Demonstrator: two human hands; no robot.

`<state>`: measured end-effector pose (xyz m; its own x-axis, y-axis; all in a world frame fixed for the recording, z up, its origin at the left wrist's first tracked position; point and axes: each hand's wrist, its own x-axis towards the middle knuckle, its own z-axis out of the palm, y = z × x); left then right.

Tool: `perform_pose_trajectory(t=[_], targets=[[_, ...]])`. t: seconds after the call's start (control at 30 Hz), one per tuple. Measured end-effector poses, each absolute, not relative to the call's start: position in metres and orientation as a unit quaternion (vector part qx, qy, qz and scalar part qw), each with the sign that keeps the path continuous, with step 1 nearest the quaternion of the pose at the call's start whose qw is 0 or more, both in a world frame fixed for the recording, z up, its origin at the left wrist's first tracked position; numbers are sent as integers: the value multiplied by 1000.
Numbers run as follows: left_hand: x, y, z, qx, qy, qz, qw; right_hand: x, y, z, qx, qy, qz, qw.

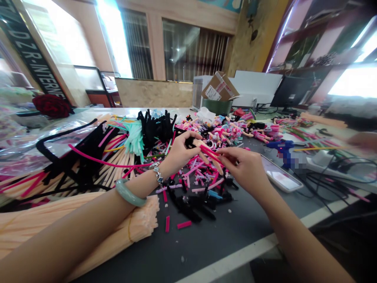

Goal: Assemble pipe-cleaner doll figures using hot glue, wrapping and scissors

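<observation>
In the head view my left hand (180, 150) is closed around a small pipe cleaner figure (219, 168), peach with a dark part near the fingers. A hot pink pipe cleaner (207, 150) lies along the figure, and my right hand (243, 164) pinches its near end. Both hands are above a heap of short pink and lilac pipe cleaner pieces (203, 177). Beneath my left forearm is a thick bundle of peach pipe cleaners (144, 220). My fingers hide part of the figure.
A blue glue gun (281, 151) and a phone (279, 173) are to the right, with cables (321, 184) beyond. Finished-looking dolls (226, 129) are piled behind. Black pipe cleaners (156, 125) stand at back left. Another person's blurred hand (362, 139) shows at far right.
</observation>
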<state>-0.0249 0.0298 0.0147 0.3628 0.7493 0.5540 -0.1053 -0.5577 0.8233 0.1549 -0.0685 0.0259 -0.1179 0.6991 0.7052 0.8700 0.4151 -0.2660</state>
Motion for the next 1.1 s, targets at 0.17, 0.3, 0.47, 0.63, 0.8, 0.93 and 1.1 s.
perform_pose_trajectory(t=[0.17,0.3,0.47,0.63,0.8,0.93,1.1], targets=[[-26,31,13,719,221,508,420,154,-68,26,-520,-765,-107,366],[-26,32,13,721,221,501,424,154,-69,26,-515,-776,-105,349],[-25,31,13,723,221,503,418,155,-68,26,-514,-787,-116,321],[-25,29,15,726,221,505,412,156,-69,24,-508,-800,-144,284],[-25,29,15,729,225,503,405,155,-70,24,-504,-805,-167,265],[-25,30,14,730,224,502,406,155,-70,24,-501,-809,-174,252],[-26,29,15,731,216,501,410,156,-69,24,-498,-813,-171,248]])
